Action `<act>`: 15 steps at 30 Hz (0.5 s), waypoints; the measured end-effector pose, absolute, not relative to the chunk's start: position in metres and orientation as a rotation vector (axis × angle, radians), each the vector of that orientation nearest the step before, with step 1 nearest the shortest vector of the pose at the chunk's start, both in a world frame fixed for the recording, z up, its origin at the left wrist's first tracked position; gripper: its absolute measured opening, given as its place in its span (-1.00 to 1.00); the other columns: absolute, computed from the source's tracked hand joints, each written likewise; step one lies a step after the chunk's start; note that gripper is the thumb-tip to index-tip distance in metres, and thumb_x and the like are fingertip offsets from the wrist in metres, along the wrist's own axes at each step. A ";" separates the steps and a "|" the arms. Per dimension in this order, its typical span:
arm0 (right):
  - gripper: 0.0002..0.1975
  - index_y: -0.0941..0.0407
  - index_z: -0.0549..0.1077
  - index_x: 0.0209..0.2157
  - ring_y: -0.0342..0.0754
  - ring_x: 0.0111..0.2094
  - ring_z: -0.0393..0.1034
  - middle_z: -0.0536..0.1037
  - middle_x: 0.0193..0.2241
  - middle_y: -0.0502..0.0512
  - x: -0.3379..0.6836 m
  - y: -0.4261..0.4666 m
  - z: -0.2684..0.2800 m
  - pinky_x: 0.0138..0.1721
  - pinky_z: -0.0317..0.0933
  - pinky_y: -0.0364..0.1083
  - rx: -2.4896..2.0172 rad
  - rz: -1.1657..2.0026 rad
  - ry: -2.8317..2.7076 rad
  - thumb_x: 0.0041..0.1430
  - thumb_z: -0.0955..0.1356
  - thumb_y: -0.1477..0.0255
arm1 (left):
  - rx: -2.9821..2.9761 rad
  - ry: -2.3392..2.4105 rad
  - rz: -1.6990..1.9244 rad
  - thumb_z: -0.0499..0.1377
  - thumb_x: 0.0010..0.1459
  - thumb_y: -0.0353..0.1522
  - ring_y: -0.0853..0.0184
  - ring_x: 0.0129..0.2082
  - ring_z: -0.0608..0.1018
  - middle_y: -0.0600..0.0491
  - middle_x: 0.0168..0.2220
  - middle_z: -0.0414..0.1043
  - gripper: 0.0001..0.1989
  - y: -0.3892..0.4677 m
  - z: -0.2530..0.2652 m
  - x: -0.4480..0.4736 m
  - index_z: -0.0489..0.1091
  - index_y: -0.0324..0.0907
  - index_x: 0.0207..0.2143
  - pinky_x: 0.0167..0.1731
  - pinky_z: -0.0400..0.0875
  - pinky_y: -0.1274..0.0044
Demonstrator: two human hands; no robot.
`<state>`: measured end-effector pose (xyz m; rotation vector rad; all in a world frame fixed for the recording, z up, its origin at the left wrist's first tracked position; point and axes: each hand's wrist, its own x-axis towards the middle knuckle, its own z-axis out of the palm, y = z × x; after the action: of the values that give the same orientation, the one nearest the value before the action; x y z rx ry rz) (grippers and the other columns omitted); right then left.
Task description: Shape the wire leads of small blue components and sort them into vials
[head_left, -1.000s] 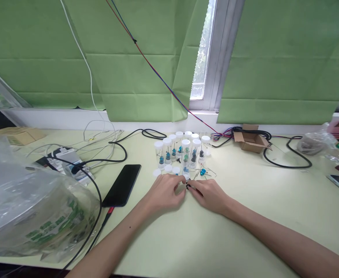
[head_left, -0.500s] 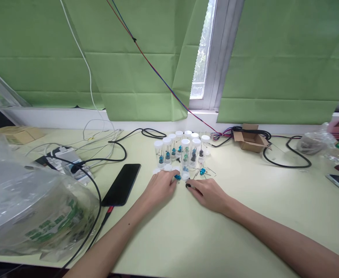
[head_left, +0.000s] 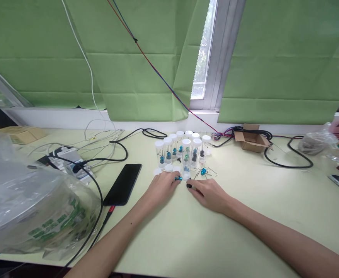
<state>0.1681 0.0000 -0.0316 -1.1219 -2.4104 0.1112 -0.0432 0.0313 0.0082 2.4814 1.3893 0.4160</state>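
My left hand (head_left: 163,187) rests on the table with its thumb and fingers pinched on a small shiny blue part (head_left: 178,178). To its right, my right hand (head_left: 211,193) is closed on a small round black part (head_left: 189,185), mostly hidden by the fingers. A clear tube with a white cap (head_left: 186,159) stands upright just beyond both hands, with green and blue pieces inside. Behind it is a cluster of similar capped tubes (head_left: 168,153) holding blue or black pieces on thin shafts. Loose white caps (head_left: 168,168) lie beyond my left hand.
Right of the tubes lies a blue piece (head_left: 203,171) among thin metal pins. A black phone (head_left: 123,184) on a cable and a large plastic bag (head_left: 41,204) are at left. An open cardboard box (head_left: 252,143) and black cable (head_left: 295,167) sit at back right.
The blue part has turned a little in my left fingers and shows longer, more sideways. My right hand has hardly moved. The whole view has shifted slightly.
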 end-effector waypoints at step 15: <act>-0.79 0.14 0.39 -0.06 -0.06 -0.47 0.47 0.60 -0.41 0.09 0.168 -0.001 -0.031 -0.45 0.12 -0.14 -1.119 0.082 -2.365 0.37 0.21 0.42 | 2.485 1.506 0.483 0.03 0.24 -0.28 0.25 -0.47 0.45 0.04 -0.50 0.42 -0.79 0.028 0.010 -0.040 0.43 -0.14 -0.21 -0.46 0.13 0.50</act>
<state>0.1679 -0.0012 -0.0313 -1.1187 -2.3648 0.0822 -0.0401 0.0276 0.0101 2.4854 1.5064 0.4833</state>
